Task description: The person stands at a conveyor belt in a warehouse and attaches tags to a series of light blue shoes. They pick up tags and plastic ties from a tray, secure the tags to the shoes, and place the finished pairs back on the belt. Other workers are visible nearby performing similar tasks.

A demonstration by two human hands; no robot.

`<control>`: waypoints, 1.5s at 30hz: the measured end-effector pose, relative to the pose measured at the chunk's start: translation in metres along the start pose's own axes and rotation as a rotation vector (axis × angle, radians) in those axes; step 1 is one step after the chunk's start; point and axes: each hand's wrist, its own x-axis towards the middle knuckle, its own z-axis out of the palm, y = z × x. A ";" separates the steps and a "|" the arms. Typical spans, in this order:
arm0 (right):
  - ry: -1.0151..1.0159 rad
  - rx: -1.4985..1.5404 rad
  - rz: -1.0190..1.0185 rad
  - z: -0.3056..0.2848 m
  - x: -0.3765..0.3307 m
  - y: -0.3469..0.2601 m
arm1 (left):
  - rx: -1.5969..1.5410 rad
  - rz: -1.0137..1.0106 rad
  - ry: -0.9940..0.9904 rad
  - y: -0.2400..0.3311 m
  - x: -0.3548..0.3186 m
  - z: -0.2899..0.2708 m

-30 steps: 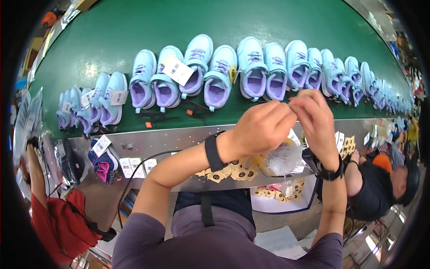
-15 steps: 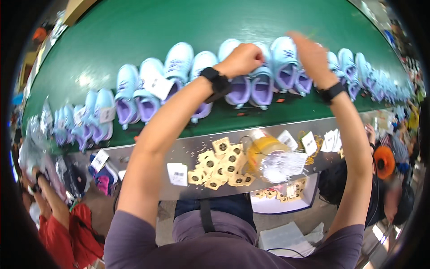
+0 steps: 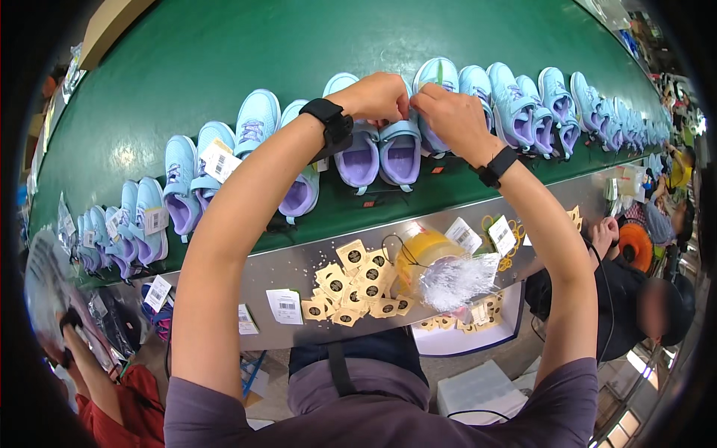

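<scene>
Running from left to right across the head view, a green conveyor belt (image 3: 224, 67) is seen carrying a long line of pale blue shoes with lilac linings, and a speckled metal counter (image 3: 299, 269) is set along its near edge. A crowded workshop is glimpsed at the rim, bent by the lens.

Roughly twenty shoes can be counted before the far end of the line blurs; an exact number cannot be given. White tags are seen on several shoes at the left. Both hands are raised over the middle of the line. The left hand (image 3: 377, 97) and the right hand (image 3: 452, 119) are brought together at the heel of one blue shoe (image 3: 403, 149), which stands on the belt beside its neighbour. The fingers (image 3: 429, 93) of both hands are pinched shut on something small at that heel; what is gripped cannot be told. A black band is worn on each wrist.

On the counter, a heap of tan cardboard tags (image 3: 351, 287), a yellow roll (image 3: 429, 250) beside a clear plastic bundle (image 3: 459, 280), and several white labels (image 3: 284, 305) are laid out. Part of the belt is hidden by the forearms. Two other people are seen, one at the lower left and one at the right.
</scene>
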 end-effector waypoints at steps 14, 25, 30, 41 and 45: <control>-0.077 0.372 0.179 0.014 0.008 -0.023 | -0.194 -0.016 0.359 -0.019 -0.026 0.018; -0.089 1.657 0.669 -0.016 0.021 -0.028 | -1.120 -0.078 0.417 -0.007 -0.070 0.017; -0.117 1.691 0.649 -0.017 0.013 -0.026 | -1.096 -0.069 0.571 0.006 -0.075 0.031; -0.112 1.594 0.622 -0.009 0.025 -0.035 | -1.006 -0.013 0.436 -0.006 -0.068 0.025; -0.127 1.600 0.622 -0.009 0.026 -0.038 | -1.014 -0.031 0.402 -0.013 -0.069 0.023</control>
